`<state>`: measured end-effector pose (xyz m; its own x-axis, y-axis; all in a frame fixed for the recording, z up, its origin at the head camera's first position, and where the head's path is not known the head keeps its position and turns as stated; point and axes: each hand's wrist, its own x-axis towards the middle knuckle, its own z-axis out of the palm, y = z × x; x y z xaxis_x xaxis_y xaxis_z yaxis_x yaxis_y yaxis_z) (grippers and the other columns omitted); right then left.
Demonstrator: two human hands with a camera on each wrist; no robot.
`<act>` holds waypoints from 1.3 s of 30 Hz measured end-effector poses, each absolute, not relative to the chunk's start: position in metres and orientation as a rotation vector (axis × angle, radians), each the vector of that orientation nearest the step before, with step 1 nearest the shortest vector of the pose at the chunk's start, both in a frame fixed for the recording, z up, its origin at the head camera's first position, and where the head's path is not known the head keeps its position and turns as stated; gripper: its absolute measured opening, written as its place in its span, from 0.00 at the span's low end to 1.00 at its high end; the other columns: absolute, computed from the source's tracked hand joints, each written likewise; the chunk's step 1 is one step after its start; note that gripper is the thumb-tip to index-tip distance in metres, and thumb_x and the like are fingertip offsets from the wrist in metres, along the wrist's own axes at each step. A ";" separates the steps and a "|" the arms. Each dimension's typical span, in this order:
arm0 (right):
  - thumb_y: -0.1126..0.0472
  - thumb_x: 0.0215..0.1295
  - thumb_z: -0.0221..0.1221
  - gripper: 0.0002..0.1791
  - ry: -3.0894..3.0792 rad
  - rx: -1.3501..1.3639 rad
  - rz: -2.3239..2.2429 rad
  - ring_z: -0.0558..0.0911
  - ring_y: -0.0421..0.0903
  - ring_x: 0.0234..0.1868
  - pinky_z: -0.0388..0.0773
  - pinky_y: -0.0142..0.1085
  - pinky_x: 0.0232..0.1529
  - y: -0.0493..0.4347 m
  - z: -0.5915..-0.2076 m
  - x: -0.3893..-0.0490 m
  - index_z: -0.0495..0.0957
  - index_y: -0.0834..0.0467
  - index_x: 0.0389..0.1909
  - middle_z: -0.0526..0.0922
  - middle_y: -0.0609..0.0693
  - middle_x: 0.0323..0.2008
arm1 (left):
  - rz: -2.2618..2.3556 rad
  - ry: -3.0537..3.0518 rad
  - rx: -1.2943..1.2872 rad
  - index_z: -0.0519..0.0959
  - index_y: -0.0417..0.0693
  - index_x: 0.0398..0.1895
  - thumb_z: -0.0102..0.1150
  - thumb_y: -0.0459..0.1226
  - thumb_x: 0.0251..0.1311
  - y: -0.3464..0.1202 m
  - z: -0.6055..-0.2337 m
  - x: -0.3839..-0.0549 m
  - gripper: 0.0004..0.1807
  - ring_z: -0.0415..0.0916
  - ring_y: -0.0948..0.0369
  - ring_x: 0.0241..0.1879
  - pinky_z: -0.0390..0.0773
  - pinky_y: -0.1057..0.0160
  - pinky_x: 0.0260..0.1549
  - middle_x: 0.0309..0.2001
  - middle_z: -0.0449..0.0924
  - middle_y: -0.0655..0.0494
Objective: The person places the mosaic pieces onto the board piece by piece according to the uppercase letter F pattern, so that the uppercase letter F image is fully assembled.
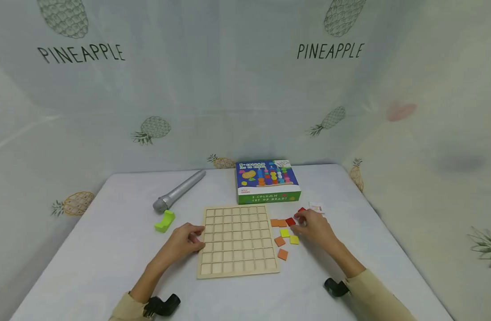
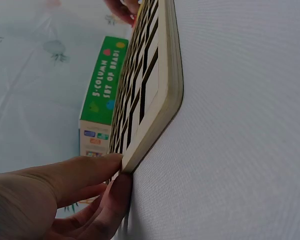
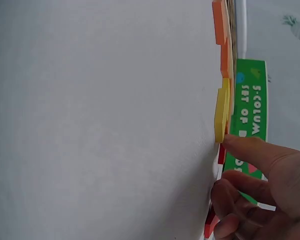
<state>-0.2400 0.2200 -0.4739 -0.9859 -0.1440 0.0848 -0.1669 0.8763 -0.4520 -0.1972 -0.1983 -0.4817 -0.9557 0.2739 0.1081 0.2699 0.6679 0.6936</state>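
A wooden grid board (image 1: 238, 240) lies flat on the table with bare square cells showing. My left hand (image 1: 183, 243) holds its left edge, thumb on the rim and fingers against the side in the left wrist view. At the board's right, my right hand (image 1: 315, 229) hovers low with thumb and fingers apart. A red square tile (image 1: 290, 221) lies just by its fingertips, and another red tile (image 1: 302, 209) is partly hidden behind them. Yellow tiles (image 1: 294, 240) and several orange tiles (image 1: 282, 254) lie between the board and this hand.
A blue and green bead-set box (image 1: 268, 183) stands behind the board. To the left are a silver microphone (image 1: 179, 191) and a lime-green curved block (image 1: 165, 221). A small printed card (image 1: 315, 207) lies beyond my right hand. White cloth covers the table.
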 end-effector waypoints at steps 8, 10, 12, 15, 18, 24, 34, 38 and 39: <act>0.49 0.51 0.74 0.24 -3.048 0.202 0.691 0.75 0.45 0.35 0.77 0.35 0.36 0.220 -0.472 -0.248 0.84 0.59 0.45 0.81 0.50 0.34 | 1.238 2.836 0.484 0.79 0.33 0.55 0.72 0.33 0.50 -0.194 -0.480 -0.202 0.27 0.79 0.68 0.31 0.77 0.72 0.29 0.41 0.81 0.47; 0.49 0.51 0.74 0.23 -3.047 0.202 0.687 0.75 0.45 0.34 0.78 0.35 0.36 0.220 -0.472 -0.248 0.84 0.59 0.44 0.81 0.49 0.33 | 1.235 2.832 0.473 0.79 0.33 0.56 0.72 0.33 0.50 -0.193 -0.480 -0.203 0.27 0.79 0.68 0.31 0.77 0.72 0.30 0.41 0.81 0.48; 0.50 0.51 0.74 0.23 -3.042 0.212 0.695 0.74 0.45 0.34 0.78 0.35 0.36 0.219 -0.473 -0.249 0.84 0.59 0.44 0.81 0.50 0.33 | 1.231 2.834 0.463 0.79 0.33 0.56 0.72 0.33 0.50 -0.194 -0.480 -0.204 0.27 0.79 0.68 0.31 0.78 0.72 0.29 0.41 0.81 0.48; 0.51 0.52 0.73 0.21 -3.034 0.242 0.703 0.74 0.44 0.33 0.77 0.35 0.35 0.218 -0.474 -0.250 0.84 0.59 0.43 0.82 0.49 0.33 | 1.228 2.841 0.437 0.79 0.33 0.56 0.72 0.33 0.50 -0.195 -0.480 -0.203 0.27 0.79 0.67 0.31 0.78 0.72 0.29 0.40 0.81 0.48; 0.53 0.53 0.72 0.19 -3.035 0.258 0.716 0.74 0.44 0.33 0.76 0.34 0.35 0.216 -0.474 -0.250 0.84 0.60 0.43 0.82 0.49 0.33 | 1.247 2.834 0.419 0.79 0.33 0.55 0.72 0.33 0.50 -0.197 -0.482 -0.201 0.27 0.79 0.67 0.31 0.77 0.72 0.29 0.40 0.81 0.48; 0.57 0.53 0.71 0.18 -3.044 0.308 0.746 0.74 0.44 0.32 0.75 0.34 0.34 0.214 -0.476 -0.248 0.84 0.61 0.43 0.82 0.50 0.33 | 1.271 2.835 0.418 0.79 0.31 0.54 0.72 0.32 0.49 -0.201 -0.488 -0.195 0.27 0.78 0.68 0.29 0.77 0.71 0.27 0.39 0.80 0.47; 0.57 0.53 0.70 0.18 -3.041 0.284 0.750 0.75 0.44 0.33 0.77 0.35 0.34 0.217 -0.476 -0.249 0.83 0.59 0.44 0.82 0.50 0.35 | 1.281 2.821 0.444 0.79 0.34 0.56 0.72 0.34 0.51 -0.199 -0.489 -0.199 0.27 0.79 0.68 0.31 0.78 0.72 0.30 0.40 0.80 0.49; 0.57 0.53 0.71 0.18 -3.005 0.298 0.726 0.74 0.45 0.33 0.75 0.33 0.32 0.217 -0.473 -0.250 0.83 0.59 0.45 0.80 0.51 0.34 | 1.280 2.825 0.442 0.79 0.34 0.56 0.72 0.34 0.51 -0.199 -0.489 -0.200 0.27 0.78 0.69 0.31 0.78 0.72 0.30 0.40 0.80 0.49; 0.57 0.53 0.71 0.19 -2.993 0.301 0.720 0.74 0.45 0.33 0.75 0.33 0.32 0.216 -0.472 -0.250 0.83 0.59 0.45 0.80 0.51 0.34 | 1.279 2.826 0.439 0.79 0.34 0.56 0.72 0.34 0.51 -0.199 -0.488 -0.200 0.27 0.78 0.69 0.31 0.78 0.72 0.29 0.40 0.80 0.49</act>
